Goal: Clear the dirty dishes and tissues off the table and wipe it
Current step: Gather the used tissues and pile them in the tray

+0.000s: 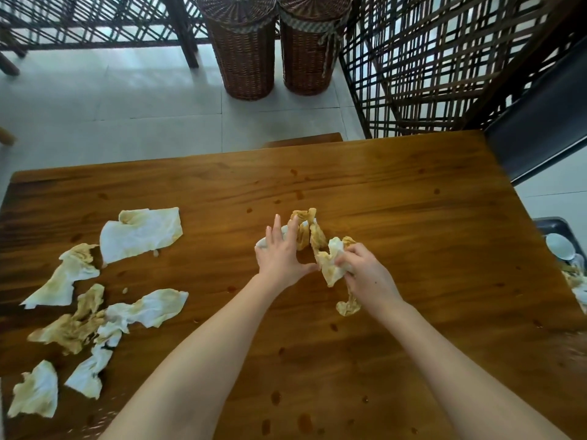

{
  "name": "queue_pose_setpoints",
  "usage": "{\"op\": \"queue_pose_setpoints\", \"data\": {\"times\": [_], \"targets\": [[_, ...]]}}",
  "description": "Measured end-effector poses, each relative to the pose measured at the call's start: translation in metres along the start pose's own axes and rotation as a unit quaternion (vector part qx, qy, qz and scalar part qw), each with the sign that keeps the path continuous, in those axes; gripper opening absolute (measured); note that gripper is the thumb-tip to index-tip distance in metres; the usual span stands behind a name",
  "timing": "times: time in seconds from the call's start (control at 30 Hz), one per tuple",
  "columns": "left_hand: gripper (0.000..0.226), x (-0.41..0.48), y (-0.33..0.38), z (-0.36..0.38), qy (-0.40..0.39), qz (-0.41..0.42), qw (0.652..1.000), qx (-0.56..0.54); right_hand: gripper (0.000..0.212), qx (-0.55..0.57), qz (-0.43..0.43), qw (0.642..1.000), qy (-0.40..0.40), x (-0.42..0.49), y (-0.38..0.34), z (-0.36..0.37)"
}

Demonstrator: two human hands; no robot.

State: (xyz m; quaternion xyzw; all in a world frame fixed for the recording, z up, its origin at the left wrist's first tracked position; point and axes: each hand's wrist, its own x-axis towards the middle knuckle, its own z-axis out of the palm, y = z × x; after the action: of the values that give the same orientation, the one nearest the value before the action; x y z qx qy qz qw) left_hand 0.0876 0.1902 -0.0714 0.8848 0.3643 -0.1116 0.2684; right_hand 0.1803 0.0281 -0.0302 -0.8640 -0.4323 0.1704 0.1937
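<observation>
While the left hand (281, 254) lies flat, fingers straight, pressing a stained tissue (305, 231) onto the wooden table (413, 201), the right hand (365, 271) is curled round a crumpled tissue (330, 263) just beside it — a brown strip trails by the wrist. More soiled tissues (139, 233) lie scattered over the table's left part, well apart from both hands. Brown droplets (274, 396) spot the bare wood. Two wicker baskets (244, 58) stand on the floor beyond the far edge.

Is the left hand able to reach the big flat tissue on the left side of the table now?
Probably yes. Only table lies between the left hand and the big tissue; nothing blocks it. But the hand now presses on a crumpled tissue and must leave it first.
</observation>
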Motion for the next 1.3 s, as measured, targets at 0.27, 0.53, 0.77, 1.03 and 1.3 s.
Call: {"op": "queue_pose_setpoints", "data": {"times": [0.27,0.53,0.77,1.03,1.3], "targets": [[0.112,0.032,0.019,0.006,-0.039,0.006,0.998,0.056,0.022,-0.003,0.020,1.000,-0.003,-0.004,0.027,-0.009],[0.080,0.037,0.033,0.015,0.003,0.026,0.993,0.112,0.024,-0.008,0.013,1.000,-0.003,-0.007,0.052,-0.018],[0.056,0.026,0.054,0.019,0.073,0.040,0.995,0.060,0.020,-0.007,-0.035,0.999,0.012,-0.019,0.070,-0.028],[0.024,-0.001,0.063,0.019,0.138,0.053,0.988,-0.036,0.018,0.004,-0.058,0.998,0.022,-0.033,0.088,-0.048],[0.044,-0.052,0.074,0.007,0.139,0.016,0.990,-0.028,0.019,-0.007,-0.050,0.998,0.031,-0.057,0.091,-0.063]]}}
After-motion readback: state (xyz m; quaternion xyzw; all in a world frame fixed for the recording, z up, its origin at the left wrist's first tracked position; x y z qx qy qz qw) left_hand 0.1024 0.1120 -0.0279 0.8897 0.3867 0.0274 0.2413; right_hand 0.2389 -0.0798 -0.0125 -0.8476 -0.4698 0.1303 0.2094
